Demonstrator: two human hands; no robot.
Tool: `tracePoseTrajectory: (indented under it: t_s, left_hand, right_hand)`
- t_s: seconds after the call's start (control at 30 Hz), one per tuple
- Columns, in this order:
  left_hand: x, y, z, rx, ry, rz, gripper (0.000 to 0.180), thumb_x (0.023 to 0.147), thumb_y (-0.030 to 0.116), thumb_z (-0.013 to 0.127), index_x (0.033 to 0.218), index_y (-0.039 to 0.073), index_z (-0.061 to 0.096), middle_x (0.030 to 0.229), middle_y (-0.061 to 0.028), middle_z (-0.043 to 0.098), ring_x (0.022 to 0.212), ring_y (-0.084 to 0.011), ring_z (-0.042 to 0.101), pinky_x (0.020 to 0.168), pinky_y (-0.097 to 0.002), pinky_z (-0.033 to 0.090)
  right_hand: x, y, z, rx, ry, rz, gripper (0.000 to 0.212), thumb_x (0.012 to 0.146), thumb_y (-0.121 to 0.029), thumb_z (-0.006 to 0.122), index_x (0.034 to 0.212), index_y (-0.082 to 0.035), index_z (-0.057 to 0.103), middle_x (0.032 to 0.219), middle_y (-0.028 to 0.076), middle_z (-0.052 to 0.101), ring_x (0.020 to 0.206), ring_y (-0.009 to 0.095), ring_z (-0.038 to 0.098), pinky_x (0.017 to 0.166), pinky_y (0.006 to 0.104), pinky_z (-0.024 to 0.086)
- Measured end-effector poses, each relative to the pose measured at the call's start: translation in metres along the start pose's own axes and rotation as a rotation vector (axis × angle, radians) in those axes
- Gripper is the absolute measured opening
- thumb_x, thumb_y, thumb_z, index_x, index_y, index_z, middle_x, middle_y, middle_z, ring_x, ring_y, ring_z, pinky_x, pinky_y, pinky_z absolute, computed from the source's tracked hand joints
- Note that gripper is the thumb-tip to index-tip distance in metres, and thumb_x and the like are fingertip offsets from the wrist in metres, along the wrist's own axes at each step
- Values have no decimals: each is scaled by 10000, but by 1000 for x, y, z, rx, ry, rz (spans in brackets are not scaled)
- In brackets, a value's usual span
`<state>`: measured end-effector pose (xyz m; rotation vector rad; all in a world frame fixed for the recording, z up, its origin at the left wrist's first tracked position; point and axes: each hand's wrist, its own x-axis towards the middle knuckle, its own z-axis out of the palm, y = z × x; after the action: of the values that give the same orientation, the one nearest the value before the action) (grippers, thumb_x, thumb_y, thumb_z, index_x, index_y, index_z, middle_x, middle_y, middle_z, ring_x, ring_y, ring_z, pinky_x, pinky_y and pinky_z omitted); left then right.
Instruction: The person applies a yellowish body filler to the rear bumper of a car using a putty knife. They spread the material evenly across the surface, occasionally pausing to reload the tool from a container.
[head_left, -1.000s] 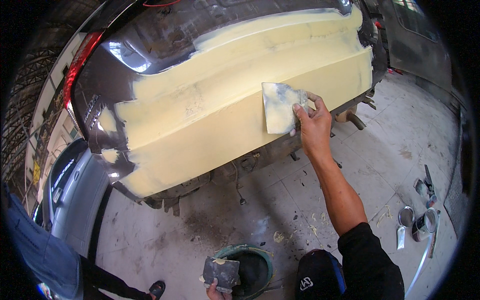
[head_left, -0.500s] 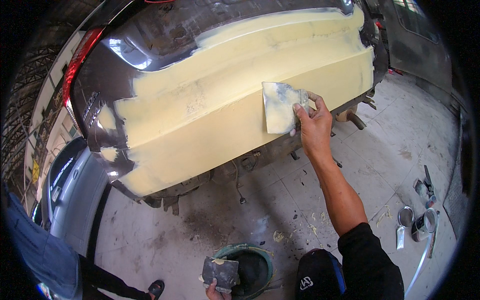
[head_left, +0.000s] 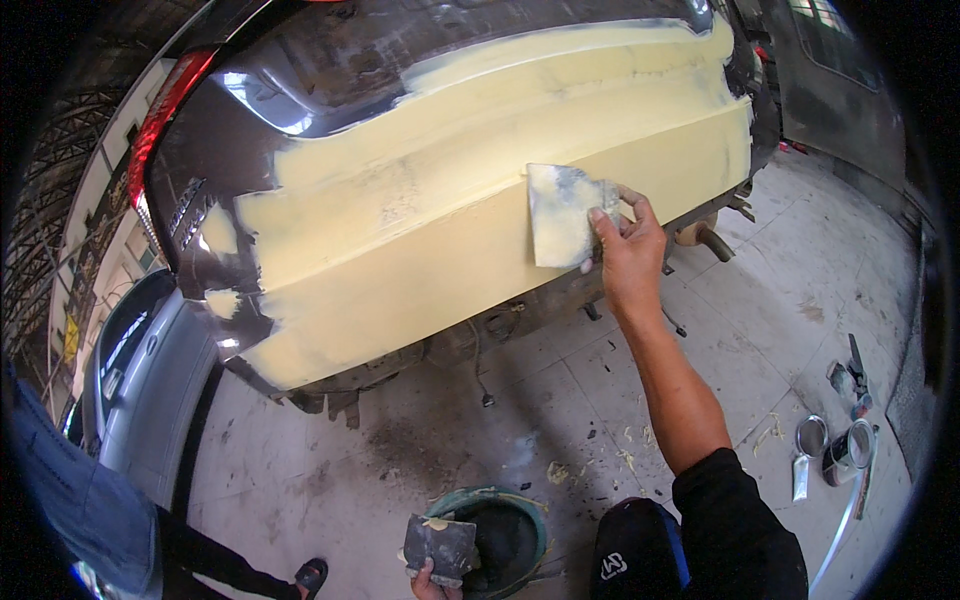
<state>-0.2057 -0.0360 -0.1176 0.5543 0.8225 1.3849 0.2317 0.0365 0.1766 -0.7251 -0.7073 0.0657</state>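
My right hand (head_left: pixel 632 250) pinches a flat, putty-smeared spreader (head_left: pixel 562 222) between thumb and fingers. Its blade lies against the rear panel of a dark car, just below the panel's long crease. A broad coat of pale yellow putty (head_left: pixel 400 280) covers most of that panel, with ragged edges at the left. Low in the picture, my left hand (head_left: pixel 436 586) grips a dark, roughly square plate (head_left: pixel 440 548) by its near edge, thumb on top. Yellow putty clings to the plate's rim. The plate overlaps a green bucket (head_left: pixel 541 540).
Another person in a blue top (head_left: pixel 95 500) stands at the left, beside a silver car (head_left: pixel 165 370). Putty scraps (head_left: pixel 626 460) litter the tiled floor. At the right are an open can (head_left: pixel 848 452) and a round lid (head_left: pixel 811 436). An exhaust pipe (head_left: pixel 715 243) juts out below the panel.
The view has shifted slightly, moving the car a little to the right in it. The spreader stays almost in place, and a small putty ridge shows at its upper left corner. Both grips are unchanged.
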Motion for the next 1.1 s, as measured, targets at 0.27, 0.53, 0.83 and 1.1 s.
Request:
tracePoseTrajectory:
  t_s: [0.27, 0.53, 0.83, 1.1]
  left_hand:
    - [-2, 3, -6, 32, -7, 26, 501, 804, 149, 554, 1270, 1, 443, 1154, -160, 579, 1015, -325, 593, 872, -457, 494]
    - [5, -1, -16, 26, -4, -32, 458, 812, 144, 560, 1233, -6, 461, 1125, -155, 592, 977, -317, 610, 852, -448, 506]
    - [21, 2, -45, -8, -57, -183, 441, 888, 208, 524, 1292, 45, 452, 1198, -143, 567, 1057, -292, 563, 875, -420, 473]
    - [11, 5, -5, 21, -97, -153, 445, 886, 210, 529, 1292, 43, 451, 1197, -140, 569, 1060, -295, 563, 886, -415, 468]
  right_hand:
    - [-4, -3, 3, -25, -61, 24, 292, 857, 2, 563, 1129, 52, 467, 829, 142, 639, 530, 102, 564, 363, 234, 425]
    - [-13, 9, 19, -7, -110, -14, 304, 844, 4, 574, 1126, 50, 473, 886, 133, 638, 584, 103, 580, 397, 239, 433]
    - [-10, 15, 9, 32, -99, 9, 322, 837, -1, 585, 1135, 51, 477, 914, 142, 638, 722, 139, 622, 491, 245, 474]
    - [11, 2, -37, 10, -15, 119, 328, 829, 1, 610, 1138, 21, 501, 936, 127, 639, 782, 139, 623, 589, 260, 510]
